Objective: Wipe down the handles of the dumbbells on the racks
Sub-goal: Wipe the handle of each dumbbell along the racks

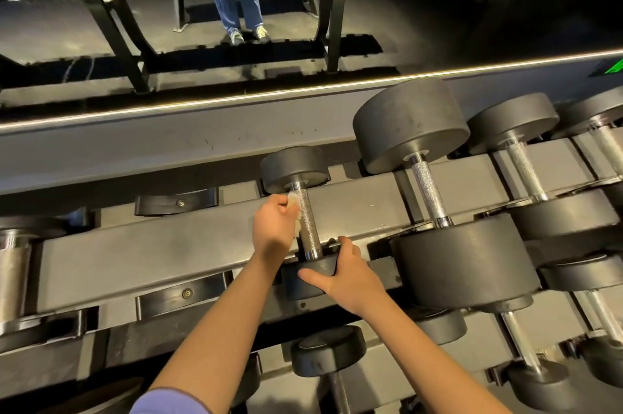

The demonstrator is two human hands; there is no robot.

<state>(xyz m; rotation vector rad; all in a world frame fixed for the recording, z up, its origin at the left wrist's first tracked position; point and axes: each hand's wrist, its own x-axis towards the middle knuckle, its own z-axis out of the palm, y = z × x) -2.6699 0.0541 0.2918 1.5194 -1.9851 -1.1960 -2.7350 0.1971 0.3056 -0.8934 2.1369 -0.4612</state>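
Nearest, a purple sleeve (161,402) covers the left forearm at the bottom edge. Above it, the left hand (274,224) pinches a white cloth (294,202) against the left side of the knurled handle (309,228) of a small dumbbell (295,169). The right hand (347,275) grips the near head (312,270), with its fingers curled over the top edge and the thumb along the front. This dumbbell lies on the upper tier of the rack (168,245). Just beside it on the right sits a large dumbbell (465,261), close to the right hand. On the left is a black saddle (175,201). Under the wrists, a lower dumbbell (327,349) rests. Behind runs a lit strip (303,89), then dark floor, a second rack (101,19) and legs in blue jeans (237,8).
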